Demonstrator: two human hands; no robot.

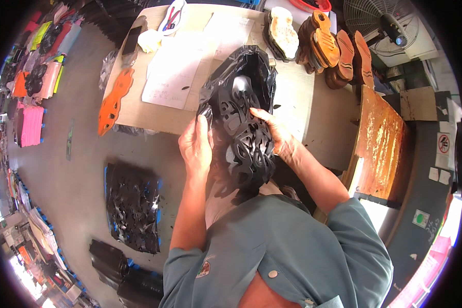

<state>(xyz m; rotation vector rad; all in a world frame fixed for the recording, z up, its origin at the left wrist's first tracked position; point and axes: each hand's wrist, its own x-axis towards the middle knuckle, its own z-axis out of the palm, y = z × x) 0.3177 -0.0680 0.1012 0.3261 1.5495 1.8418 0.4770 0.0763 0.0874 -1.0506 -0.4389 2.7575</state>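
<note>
A stack of black cut-out shoe parts (244, 143), full of curved openings, hangs in front of my lap at the table's near edge. Its upper end lies inside the mouth of a black plastic bag (256, 57). My left hand (196, 146) is closed on the bag's left edge, thumb up. From the right, my right hand (276, 131) grips the shoe parts, its thumb on top and its other fingers hidden beneath. How many parts the stack holds I cannot tell.
Papers (172, 77), an orange sole-shaped template (117, 102), a phone (132, 40) and a white sandal (173, 16) lie on the table (297, 110). Sole-shaped stacks (323, 43) stand at the back right, near a fan (385, 25). Black sheets (133, 208) rest on the floor at left.
</note>
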